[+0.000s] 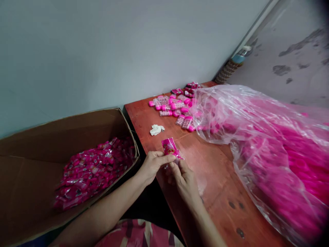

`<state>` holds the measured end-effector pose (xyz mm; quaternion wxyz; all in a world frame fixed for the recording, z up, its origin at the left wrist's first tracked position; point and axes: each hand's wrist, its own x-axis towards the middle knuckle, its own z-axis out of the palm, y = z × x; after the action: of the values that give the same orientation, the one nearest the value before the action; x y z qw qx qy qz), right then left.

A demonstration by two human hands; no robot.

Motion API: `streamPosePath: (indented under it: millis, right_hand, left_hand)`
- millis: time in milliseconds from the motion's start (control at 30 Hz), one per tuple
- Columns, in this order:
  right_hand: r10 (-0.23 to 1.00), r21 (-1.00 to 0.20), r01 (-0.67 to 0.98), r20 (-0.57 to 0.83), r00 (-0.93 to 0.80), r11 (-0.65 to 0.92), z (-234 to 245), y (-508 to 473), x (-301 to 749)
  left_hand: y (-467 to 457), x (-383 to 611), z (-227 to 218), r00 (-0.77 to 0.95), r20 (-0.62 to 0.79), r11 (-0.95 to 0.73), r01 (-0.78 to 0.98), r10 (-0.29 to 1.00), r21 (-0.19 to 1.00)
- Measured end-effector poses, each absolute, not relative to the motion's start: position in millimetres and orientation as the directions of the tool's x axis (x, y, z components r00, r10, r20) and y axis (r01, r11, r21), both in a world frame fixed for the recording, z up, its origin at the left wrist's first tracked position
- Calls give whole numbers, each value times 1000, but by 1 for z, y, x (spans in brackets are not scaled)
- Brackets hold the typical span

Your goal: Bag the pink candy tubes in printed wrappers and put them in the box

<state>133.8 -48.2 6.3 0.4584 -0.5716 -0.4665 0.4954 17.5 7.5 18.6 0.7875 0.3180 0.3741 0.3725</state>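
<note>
My left hand (153, 164) and my right hand (183, 176) meet over the near edge of a reddish wooden table (218, 178). Both pinch a small pink packet (170, 147) in clear wrapping, which stands up between their fingertips. The fingers of each hand are closed on its lower end. To my left stands an open cardboard box (33, 164) holding a heap of similar wrapped pink packets (94, 169).
A large clear plastic bag (269, 144) full of pink items covers the table's right side. Several loose pink toy pieces (174, 106) lie at the far end near the wall. A crumpled white scrap (156, 129) lies on the table.
</note>
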Motion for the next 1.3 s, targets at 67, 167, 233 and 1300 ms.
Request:
streamPosePath:
  millis: [67,167,233,1300]
  right_hand:
    - [986,-984,-61,-166,-8,-166,7,-51,136]
    - [985,-958,-227,-165,-52,-173,9,-55,140]
    - [986,-942,-291,-159,-44,-165,10,-55,141]
    - [950,-992,-59,-123,287,-111,-2,-38,181]
  left_hand:
    - [9,16,20,468,-350,550,-407,811,729]
    - [11,11,22,407,-364,536,-487,838,690]
    - [9,11,23,415,-356,535,-488,837,689]
    - [1,32,-23,418,480,-637,524,771,566]
